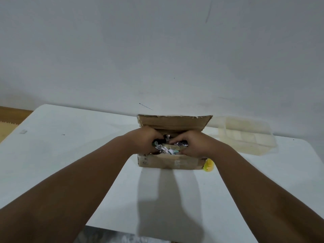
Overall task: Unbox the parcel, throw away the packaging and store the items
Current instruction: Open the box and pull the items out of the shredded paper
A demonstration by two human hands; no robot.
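While both hands are down inside the cardboard box [168,162], I'm reading this as the dig-out step: the parcel is open, its back flap standing up against the wall, and nothing is stored yet. My left hand [143,140] sits at the box's left end, its fingers curled round something dark and cylindrical with a green tip [156,142] (I can't tell what it is). My right hand [192,145] is at the box's right end, fingers bent and pinching into the shredded paper filling [165,150]; whether they have actually clamped on an item I cannot tell. Between the two hands, a flat tan piece [172,146] lies with its long axis running left to right across the box, so both hands flank it about equally, the right thumb just at its near edge. That suggests a two-handed lift straight up. Right of the box, at the back of the counter [70,146], waits a clear compartment tray [245,135], nearer my right hand. A small yellow thing [208,165] touches the box's near right corner.
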